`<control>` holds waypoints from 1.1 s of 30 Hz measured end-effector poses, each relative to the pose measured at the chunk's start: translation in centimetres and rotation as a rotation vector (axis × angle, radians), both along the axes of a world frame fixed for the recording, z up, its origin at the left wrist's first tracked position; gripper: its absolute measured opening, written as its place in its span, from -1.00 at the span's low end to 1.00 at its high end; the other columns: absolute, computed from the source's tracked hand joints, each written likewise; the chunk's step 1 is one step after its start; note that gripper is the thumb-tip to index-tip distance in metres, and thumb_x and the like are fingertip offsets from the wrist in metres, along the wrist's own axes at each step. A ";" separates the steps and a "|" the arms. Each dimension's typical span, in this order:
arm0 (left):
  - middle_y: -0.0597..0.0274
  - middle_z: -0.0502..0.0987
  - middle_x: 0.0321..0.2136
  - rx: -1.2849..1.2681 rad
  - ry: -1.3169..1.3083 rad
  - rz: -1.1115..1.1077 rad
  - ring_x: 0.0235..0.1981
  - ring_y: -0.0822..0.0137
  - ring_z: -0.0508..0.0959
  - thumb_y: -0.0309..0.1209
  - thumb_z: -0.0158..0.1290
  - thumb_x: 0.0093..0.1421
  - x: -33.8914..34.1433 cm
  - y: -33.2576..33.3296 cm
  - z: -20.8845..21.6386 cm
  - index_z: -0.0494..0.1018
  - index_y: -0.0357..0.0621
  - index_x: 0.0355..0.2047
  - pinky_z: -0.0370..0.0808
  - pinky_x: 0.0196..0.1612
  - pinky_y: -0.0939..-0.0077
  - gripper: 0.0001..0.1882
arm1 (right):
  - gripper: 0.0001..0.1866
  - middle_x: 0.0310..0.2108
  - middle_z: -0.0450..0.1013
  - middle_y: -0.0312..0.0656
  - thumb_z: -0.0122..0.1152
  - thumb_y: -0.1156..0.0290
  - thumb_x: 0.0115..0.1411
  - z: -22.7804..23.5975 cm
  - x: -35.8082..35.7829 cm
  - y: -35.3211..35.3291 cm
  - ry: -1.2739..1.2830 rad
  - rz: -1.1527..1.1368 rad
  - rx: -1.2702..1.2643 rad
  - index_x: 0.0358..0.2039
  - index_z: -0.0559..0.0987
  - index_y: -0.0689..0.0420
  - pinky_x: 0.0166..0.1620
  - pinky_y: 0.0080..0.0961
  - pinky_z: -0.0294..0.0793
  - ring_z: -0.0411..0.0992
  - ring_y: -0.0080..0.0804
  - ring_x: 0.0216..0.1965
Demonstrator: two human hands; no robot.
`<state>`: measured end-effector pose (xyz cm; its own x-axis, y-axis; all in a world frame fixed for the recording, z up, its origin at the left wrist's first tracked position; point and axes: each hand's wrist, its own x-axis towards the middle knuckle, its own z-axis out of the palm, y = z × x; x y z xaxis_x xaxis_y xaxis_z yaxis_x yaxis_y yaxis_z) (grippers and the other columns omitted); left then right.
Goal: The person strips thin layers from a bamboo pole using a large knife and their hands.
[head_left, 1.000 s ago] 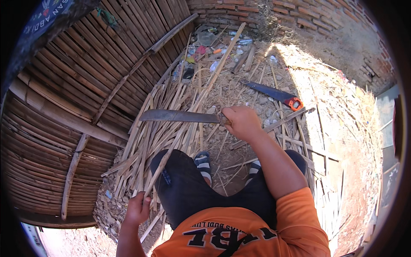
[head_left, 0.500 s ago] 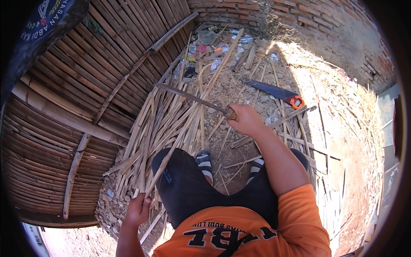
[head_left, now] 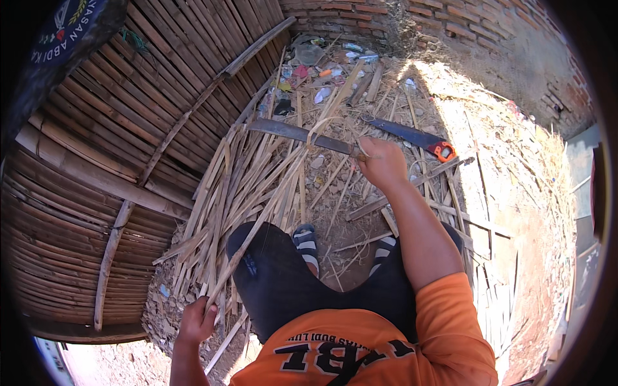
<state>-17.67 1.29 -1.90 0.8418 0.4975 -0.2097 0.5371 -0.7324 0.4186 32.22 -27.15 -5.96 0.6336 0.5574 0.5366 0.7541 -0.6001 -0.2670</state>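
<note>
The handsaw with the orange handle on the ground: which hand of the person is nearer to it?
The right hand. It grips a machete just left of the handsaw. The left hand is far below, holding a bamboo strip.

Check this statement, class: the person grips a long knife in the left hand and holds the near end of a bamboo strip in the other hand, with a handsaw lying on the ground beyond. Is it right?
Not quite: the hands are swapped. In the head view the right hand has its grip on the long knife, and the left hand holds the near end of the bamboo strip. The handsaw does lie on the ground beyond.
</note>
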 end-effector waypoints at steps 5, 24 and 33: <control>-0.25 0.45 0.04 0.331 0.011 -0.064 0.04 -0.23 0.51 -0.05 0.40 0.02 3.4 -2.1 2.9 0.39 -0.25 0.11 0.49 0.04 0.04 -0.23 | -0.68 -0.45 0.50 -0.09 0.42 0.41 -0.04 1.4 -0.9 0.1 -0.066 0.077 0.084 -0.29 0.48 0.08 -0.30 -0.01 0.49 0.52 0.07 -0.35; -0.30 0.59 -0.33 0.267 -0.216 0.108 -0.32 -0.32 0.59 -0.20 0.02 0.41 7.2 -6.1 -3.1 0.49 -0.39 -0.10 0.49 -0.25 -0.12 -0.61 | -0.74 -0.49 0.48 -0.12 0.38 0.43 -0.05 2.3 -5.0 1.3 -0.105 0.291 0.080 -0.35 0.48 0.06 -0.31 -0.08 0.48 0.52 0.03 -0.38; -0.20 0.61 -0.33 0.474 -0.142 0.122 -0.32 -0.29 0.60 -0.21 0.03 0.39 6.7 -4.0 -1.1 0.49 -0.22 -0.13 0.51 -0.27 -0.13 -0.71 | -0.84 -0.48 0.53 -0.09 0.31 0.42 0.02 1.5 -1.4 -0.3 -0.023 0.056 -0.026 -0.38 0.50 0.06 -0.30 -0.07 0.53 0.56 0.00 -0.38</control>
<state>-10.93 -2.75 -2.99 0.7753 0.6069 0.1749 0.5926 -0.7948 0.1308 30.78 -27.42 -4.46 0.5888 0.6058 0.5351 0.7924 -0.5633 -0.2342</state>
